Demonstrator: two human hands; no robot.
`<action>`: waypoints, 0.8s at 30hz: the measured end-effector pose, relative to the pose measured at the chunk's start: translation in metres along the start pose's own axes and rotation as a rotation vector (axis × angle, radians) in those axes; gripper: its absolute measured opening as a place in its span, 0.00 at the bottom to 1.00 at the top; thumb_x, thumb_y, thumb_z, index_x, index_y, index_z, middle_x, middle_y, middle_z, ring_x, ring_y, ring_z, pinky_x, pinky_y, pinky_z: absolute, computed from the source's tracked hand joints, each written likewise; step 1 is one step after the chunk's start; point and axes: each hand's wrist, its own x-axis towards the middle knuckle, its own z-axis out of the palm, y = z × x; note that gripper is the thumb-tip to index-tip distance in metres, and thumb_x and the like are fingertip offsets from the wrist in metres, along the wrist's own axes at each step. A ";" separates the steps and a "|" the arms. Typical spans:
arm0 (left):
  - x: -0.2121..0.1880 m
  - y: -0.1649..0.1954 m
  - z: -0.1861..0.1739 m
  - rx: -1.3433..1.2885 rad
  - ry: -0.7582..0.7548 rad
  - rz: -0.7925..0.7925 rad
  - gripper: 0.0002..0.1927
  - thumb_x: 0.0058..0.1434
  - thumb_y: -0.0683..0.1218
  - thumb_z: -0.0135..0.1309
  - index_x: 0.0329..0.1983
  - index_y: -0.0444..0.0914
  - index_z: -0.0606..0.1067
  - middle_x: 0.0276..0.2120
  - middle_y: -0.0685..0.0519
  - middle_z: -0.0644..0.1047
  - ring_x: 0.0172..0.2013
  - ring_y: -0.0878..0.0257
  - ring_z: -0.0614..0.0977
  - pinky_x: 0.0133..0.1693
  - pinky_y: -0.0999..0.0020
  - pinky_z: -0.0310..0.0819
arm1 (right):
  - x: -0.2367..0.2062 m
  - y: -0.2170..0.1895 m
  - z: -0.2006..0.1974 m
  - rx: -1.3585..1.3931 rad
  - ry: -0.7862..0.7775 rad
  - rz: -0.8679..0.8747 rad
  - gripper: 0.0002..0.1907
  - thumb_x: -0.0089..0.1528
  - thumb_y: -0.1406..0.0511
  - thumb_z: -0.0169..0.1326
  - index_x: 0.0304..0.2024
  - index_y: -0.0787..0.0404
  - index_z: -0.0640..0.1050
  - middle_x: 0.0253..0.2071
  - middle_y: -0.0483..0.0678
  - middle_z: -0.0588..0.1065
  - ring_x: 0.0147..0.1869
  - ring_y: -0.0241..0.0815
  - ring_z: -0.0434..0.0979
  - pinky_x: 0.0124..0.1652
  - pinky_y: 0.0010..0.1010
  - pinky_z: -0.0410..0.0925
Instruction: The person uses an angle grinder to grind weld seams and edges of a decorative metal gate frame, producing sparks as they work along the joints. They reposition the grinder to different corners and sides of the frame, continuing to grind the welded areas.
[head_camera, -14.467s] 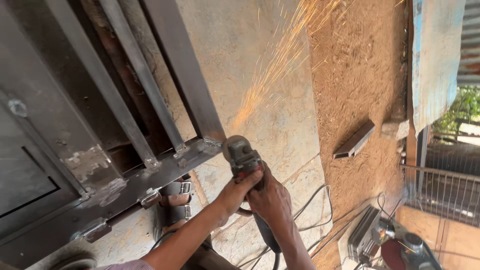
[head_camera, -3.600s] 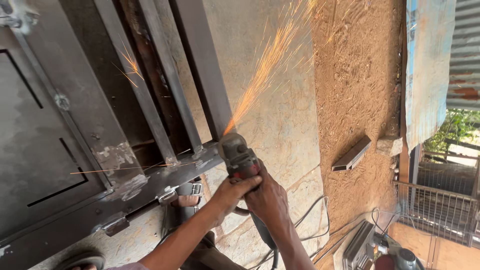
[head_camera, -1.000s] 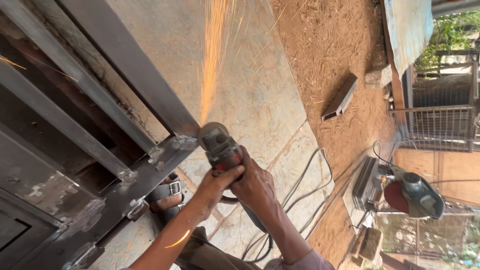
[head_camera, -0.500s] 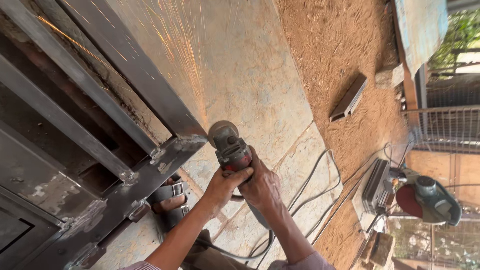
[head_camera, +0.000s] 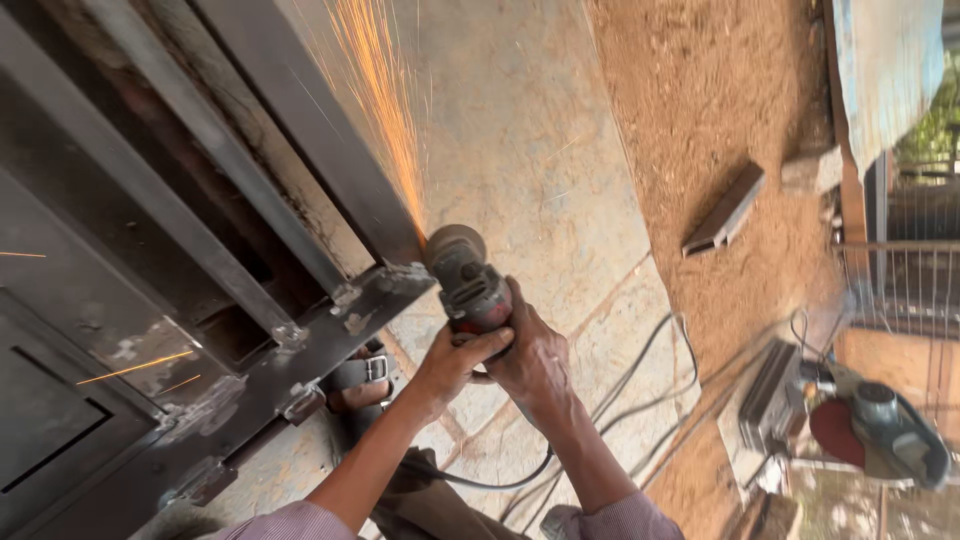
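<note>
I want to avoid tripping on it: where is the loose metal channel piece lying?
The metal channel piece lies on the red dirt, upper right of the head view, beyond the angle grinder.

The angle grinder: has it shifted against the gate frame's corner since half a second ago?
Yes. The angle grinder has moved up to the welded corner of the gate frame; its disc now meets it, throwing sparks.

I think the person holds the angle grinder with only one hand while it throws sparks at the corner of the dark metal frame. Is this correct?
Not quite. The head view shows both hands on the angle grinder: the left hand and the right hand grip its body together. The rest holds: sparks fly from the corner of the dark metal frame.
</note>
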 end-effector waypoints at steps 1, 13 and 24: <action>0.003 -0.001 -0.001 -0.002 0.005 0.003 0.32 0.55 0.56 0.64 0.59 0.37 0.73 0.47 0.46 0.80 0.47 0.55 0.84 0.43 0.52 0.84 | 0.002 0.001 0.001 0.000 0.024 -0.010 0.47 0.50 0.64 0.66 0.70 0.65 0.62 0.42 0.58 0.80 0.42 0.57 0.83 0.39 0.43 0.75; 0.008 -0.008 -0.001 -0.106 0.029 0.140 0.30 0.56 0.51 0.67 0.57 0.32 0.74 0.43 0.45 0.80 0.42 0.58 0.83 0.39 0.61 0.81 | 0.011 0.026 0.020 -0.068 0.129 -0.242 0.58 0.45 0.58 0.77 0.70 0.70 0.62 0.42 0.58 0.80 0.36 0.53 0.85 0.31 0.37 0.77; 0.007 -0.014 -0.005 -0.221 -0.008 0.337 0.29 0.53 0.47 0.66 0.57 0.32 0.75 0.47 0.46 0.82 0.45 0.59 0.85 0.48 0.62 0.84 | 0.019 0.020 0.021 -0.043 0.138 -0.419 0.65 0.37 0.55 0.78 0.69 0.73 0.60 0.38 0.59 0.79 0.35 0.55 0.84 0.32 0.38 0.77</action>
